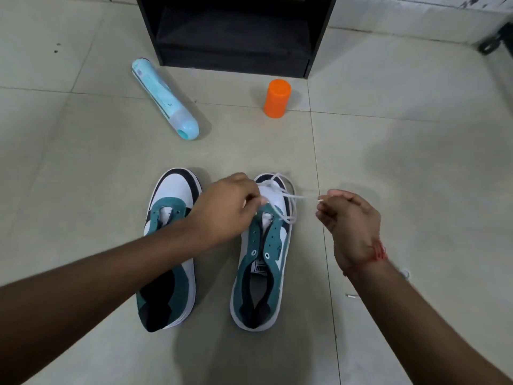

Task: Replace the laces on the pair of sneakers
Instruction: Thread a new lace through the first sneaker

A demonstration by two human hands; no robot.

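Seemingly mid-threading, the left hand [222,209] pinched the thin white lace [286,198] at the teal-and-white right sneaker [263,262]'s toe eyelets, the right hand [347,215] pinching its tip, next needing an eyelet.

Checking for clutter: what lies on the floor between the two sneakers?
Only bare floor tile between the left sneaker and the right sneaker; the left forearm crosses above it in the head view.

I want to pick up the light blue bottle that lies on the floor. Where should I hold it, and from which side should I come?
Probably grip the light blue bottle across the middle of its long body, coming from above. It lies on its side on the tiled floor, slanted, its rounded cap toward the sneakers, so fingers close across its width. Both long sides look free.
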